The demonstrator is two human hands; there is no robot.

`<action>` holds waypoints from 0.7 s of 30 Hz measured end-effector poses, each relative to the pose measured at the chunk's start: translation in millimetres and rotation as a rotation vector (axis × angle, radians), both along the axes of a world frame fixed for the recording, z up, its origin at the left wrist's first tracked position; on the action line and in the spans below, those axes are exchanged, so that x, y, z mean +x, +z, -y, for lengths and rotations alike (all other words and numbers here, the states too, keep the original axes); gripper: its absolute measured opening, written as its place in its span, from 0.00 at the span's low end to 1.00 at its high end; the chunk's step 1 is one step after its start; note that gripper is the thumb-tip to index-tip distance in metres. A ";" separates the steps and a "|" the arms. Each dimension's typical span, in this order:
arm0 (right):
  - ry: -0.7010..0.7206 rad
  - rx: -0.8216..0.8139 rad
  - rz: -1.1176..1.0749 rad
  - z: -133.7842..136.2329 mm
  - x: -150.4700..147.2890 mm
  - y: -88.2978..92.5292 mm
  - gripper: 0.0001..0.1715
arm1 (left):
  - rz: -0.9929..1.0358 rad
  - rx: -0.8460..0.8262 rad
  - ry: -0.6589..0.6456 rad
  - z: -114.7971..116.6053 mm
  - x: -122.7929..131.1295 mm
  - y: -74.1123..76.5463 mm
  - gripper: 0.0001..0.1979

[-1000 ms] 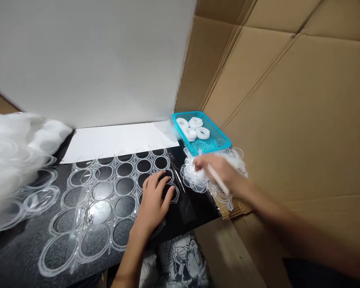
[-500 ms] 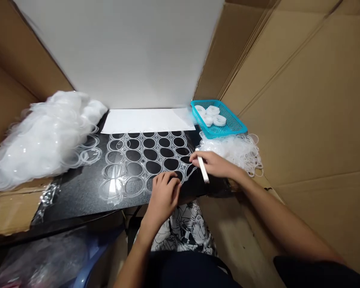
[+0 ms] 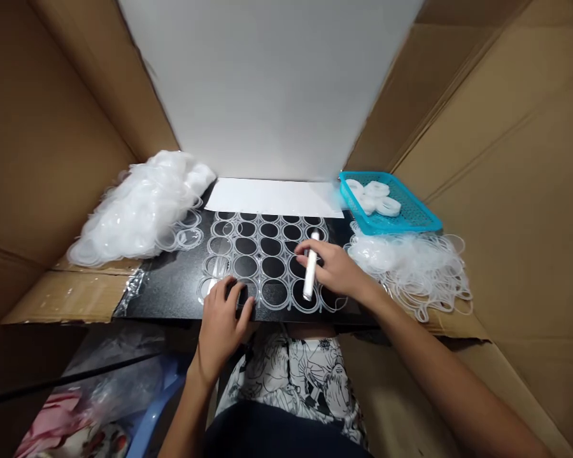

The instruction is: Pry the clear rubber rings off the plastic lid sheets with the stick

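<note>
A clear plastic sheet patterned with rows of round ring outlines (image 3: 272, 266) lies on the black tabletop (image 3: 165, 286). My left hand (image 3: 223, 321) rests at the sheet's near left edge, fingers spread and holding nothing. Over the sheet's right half, my right hand (image 3: 334, 264) is closed round a white stick-like tool (image 3: 310, 273), which slants across its fingers. What the tool's tip is like cannot be made out. Some rings near the left hand are hidden by its fingers.
A heap of translucent rings (image 3: 141, 207) stands at the left, a looser pile of thin rings (image 3: 410, 264) at the right. Behind that pile, a turquoise basket (image 3: 410, 222) holds several white rolls (image 3: 386, 207). White paper (image 3: 272, 197) lies at the back. Cardboard walls (image 3: 520, 191) flank the table.
The view has shifted. My left hand has moved left along the sheet's near edge with its fingers spreading. My right hand has come inward over the sheet, which now lies flatter at the right.
</note>
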State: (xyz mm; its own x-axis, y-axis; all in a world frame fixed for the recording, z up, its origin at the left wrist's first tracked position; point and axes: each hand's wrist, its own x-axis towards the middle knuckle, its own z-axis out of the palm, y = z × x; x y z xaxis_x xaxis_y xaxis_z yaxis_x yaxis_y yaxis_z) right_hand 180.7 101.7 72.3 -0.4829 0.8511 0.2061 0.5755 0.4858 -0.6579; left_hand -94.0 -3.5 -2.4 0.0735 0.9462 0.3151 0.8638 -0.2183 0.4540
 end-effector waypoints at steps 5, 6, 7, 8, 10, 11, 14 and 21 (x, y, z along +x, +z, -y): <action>0.312 0.049 0.079 -98.2 -103.5 -9.9 0.06 | 0.012 -0.013 0.046 12.7 -7.0 -8.9 0.13; 0.377 0.028 0.139 -114.2 -118.7 -13.9 0.08 | 0.028 -0.011 0.053 14.6 -7.4 -10.8 0.13; 0.431 0.008 0.190 -127.4 -130.8 -17.6 0.11 | 0.047 -0.009 0.058 16.0 -7.8 -12.8 0.13; 0.477 -0.009 0.232 -137.7 -139.9 -20.6 0.12 | 0.064 -0.009 0.061 16.9 -8.3 -14.7 0.13; 0.538 -0.029 0.282 -150.1 -151.7 -24.6 0.13 | 0.088 -0.005 0.064 17.5 -8.8 -17.7 0.13; 0.557 -0.035 0.297 -153.0 -155.6 -25.7 0.13 | 0.092 -0.003 0.068 17.4 -8.6 -18.7 0.13; 0.603 -0.059 0.347 -155.8 -164.5 -25.3 0.12 | 0.075 0.003 0.099 17.0 -6.3 -19.5 0.12; 0.421 -0.058 0.275 -179.0 -101.7 17.2 0.13 | 0.018 0.028 0.093 17.1 -11.6 -28.1 0.14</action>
State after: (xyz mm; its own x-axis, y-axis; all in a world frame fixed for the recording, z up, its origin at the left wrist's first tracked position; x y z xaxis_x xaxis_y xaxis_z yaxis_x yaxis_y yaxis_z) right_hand 79.0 280.7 89.5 -0.8161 0.5776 -0.0189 0.4936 0.6798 -0.5424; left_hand -105.6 -20.7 -30.5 -0.0197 0.9394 0.3423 0.8728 -0.1508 0.4642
